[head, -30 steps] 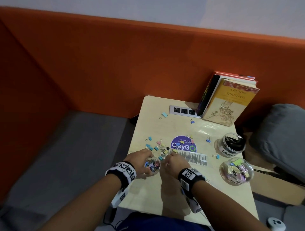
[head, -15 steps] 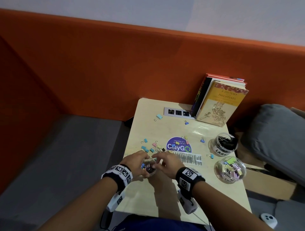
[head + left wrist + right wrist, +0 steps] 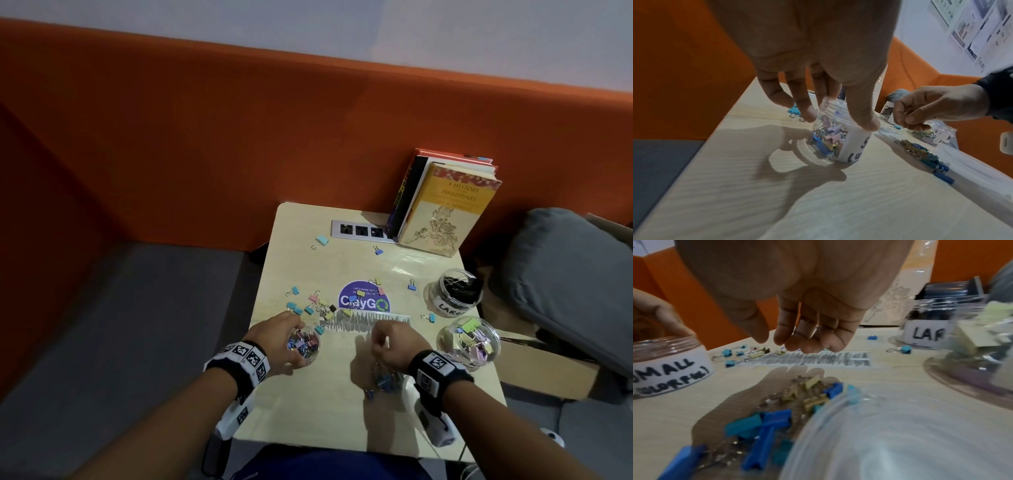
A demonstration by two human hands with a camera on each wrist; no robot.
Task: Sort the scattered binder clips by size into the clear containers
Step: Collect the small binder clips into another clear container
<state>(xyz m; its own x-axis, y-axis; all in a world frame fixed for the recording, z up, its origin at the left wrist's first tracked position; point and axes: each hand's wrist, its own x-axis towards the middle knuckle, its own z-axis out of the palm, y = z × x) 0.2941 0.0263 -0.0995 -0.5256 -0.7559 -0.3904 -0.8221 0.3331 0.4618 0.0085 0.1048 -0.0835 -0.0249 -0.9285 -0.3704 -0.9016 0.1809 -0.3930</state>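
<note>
Binder clips (image 3: 383,381) under right hand (image 3: 394,346), fingers loosely curled, empty; left hand (image 3: 277,337) fingers grip small jar (image 3: 305,344).

Dim indoor light from above throws hard finger shadows onto the pale wood-grain bench (image 3: 838,203); glare streaks its far end in the head view; the right wrist view is motion-blurred; both wrist views bow at their edges.

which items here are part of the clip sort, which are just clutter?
Job:
small jar, gripped by left hand
medium jar
large jar
loose clips
clip pile under right hand

Clutter:
books
outlet strip
sticker
cushion
</note>
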